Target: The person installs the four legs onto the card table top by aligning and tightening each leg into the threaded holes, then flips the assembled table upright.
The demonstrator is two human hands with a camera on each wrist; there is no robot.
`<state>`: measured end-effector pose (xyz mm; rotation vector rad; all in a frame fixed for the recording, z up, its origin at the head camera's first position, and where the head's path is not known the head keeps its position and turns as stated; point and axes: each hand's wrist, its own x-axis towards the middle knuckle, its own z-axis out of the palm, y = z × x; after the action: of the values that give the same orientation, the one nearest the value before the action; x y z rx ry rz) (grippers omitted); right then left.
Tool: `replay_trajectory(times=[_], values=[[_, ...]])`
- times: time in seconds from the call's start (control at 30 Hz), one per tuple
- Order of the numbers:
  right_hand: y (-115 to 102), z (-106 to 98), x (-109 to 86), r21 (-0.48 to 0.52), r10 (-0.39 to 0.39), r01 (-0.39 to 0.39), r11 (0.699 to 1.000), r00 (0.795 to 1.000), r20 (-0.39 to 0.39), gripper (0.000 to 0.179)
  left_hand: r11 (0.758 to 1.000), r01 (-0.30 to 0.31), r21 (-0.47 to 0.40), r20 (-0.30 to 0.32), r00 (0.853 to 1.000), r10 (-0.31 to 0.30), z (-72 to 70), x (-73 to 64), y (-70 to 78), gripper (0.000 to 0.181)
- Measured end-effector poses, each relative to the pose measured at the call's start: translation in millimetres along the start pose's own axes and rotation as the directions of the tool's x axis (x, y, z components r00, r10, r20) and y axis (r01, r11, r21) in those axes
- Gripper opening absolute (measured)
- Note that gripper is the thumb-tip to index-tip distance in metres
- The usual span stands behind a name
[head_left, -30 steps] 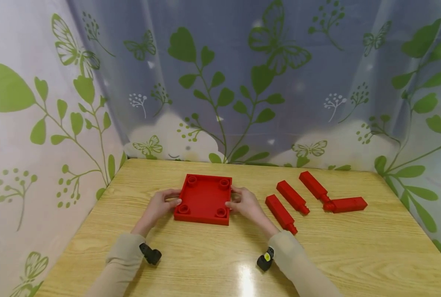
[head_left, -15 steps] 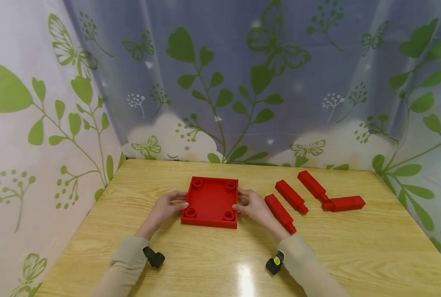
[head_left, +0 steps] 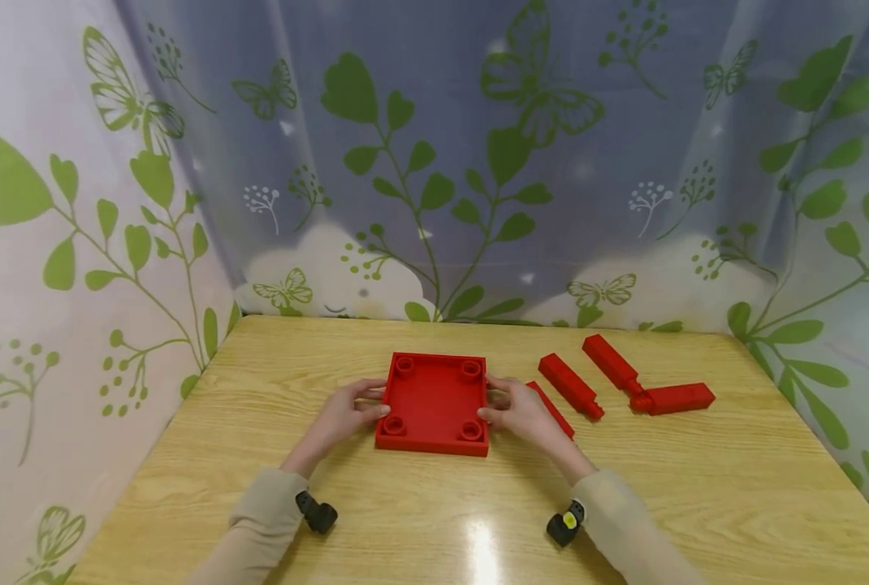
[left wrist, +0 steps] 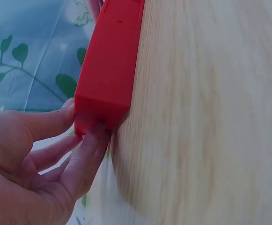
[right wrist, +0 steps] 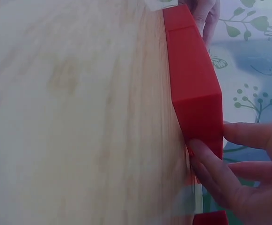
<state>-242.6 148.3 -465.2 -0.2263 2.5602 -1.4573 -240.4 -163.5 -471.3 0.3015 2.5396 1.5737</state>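
A red square panel with a raised rim lies on the table, open side up, a round socket in each corner. My left hand holds its left side, thumb at the rim and fingers against the side wall. Opposite, my right hand grips the right side the same way. In the left wrist view, thumb and fingers meet the outer wall of the panel. The right wrist view has the fingertips low on the wall of the panel. Behind my right hand, a red square bar is partly hidden.
To the right lie more red square bars with narrow threaded ends: one bar alone, another bar whose tip meets a sideways bar. A printed curtain hangs along the back edge of the wooden table.
Both hands have slid the panel to the right and slightly toward me, closer to the bars. My right hand now covers part of the nearest bar. The view has shifted slightly.
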Motion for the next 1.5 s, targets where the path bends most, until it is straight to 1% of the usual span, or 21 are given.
replay_trajectory(times=[0.1,0.17,0.3,0.4,0.53,0.63,0.77,0.9,1.1,1.27,1.5], values=[[3.8,-5.7,-3.5,-0.005,-0.004,0.004,1.0,1.0,-0.001,0.067,1.0,0.006,0.012,-0.001,1.0,-0.006,6.6,1.8,2.4,0.05],[7.1,-9.8,-6.0,-0.018,-0.016,0.016,1.0,1.0,-0.002,0.067,1.0,0.026,0.011,-0.004,1.0,-0.026,11.5,3.6,3.5,0.049],[14.0,-18.0,-10.2,-0.072,-0.055,0.054,0.996,0.998,-0.006,0.067,0.999,0.04,0.034,-0.015,0.999,-0.039,21.4,6.6,7.8,0.046],[17.9,-24.9,-13.9,-0.113,-0.078,0.076,0.991,0.997,-0.013,0.066,0.999,0.025,0.047,-0.01,1.0,-0.025,27.9,7.9,11.2,0.045],[21.3,-35.1,-20.1,-0.138,-0.095,0.093,0.986,0.995,-0.007,0.066,0.999,-0.014,0.033,0.02,1.0,0.013,35.7,8.8,15.0,0.044],[23.4,-41.7,-24.3,-0.13,-0.093,0.093,0.987,0.996,0.009,0.066,0.999,-0.027,0.022,0.033,0.999,0.026,41.7,8.2,19.1,0.044],[26.1,-47.9,-28.5,-0.147,-0.088,0.091,0.985,0.996,0.022,0.066,0.999,-0.043,0.033,0.026,0.999,0.042,48.9,6.0,24.7,0.043],[29.4,-53.5,-33.1,-0.169,-0.105,0.109,0.979,0.994,0.034,0.067,0.998,-0.039,0.049,0.024,0.999,0.038,55.4,4.9,28.0,0.042],[34.4,-57.0,-40.3,-0.178,-0.111,0.114,0.978,0.993,0.027,0.066,0.998,-0.037,0.048,0.06,0.998,0.034,61.2,3.5,29.8,0.043],[37.1,-58.7,-46.4,-0.191,-0.108,0.109,0.975,0.994,0.019,0.065,0.998,-0.03,0.059,0.072,0.997,0.026,63.8,1.4,32.3,0.044],[35.7,-59.9,-55.5,-0.229,-0.143,0.144,0.963,0.99,0.023,0.066,0.997,-0.043,0.061,0.094,0.995,0.037,66.4,-3.8,35.1,0.043]])
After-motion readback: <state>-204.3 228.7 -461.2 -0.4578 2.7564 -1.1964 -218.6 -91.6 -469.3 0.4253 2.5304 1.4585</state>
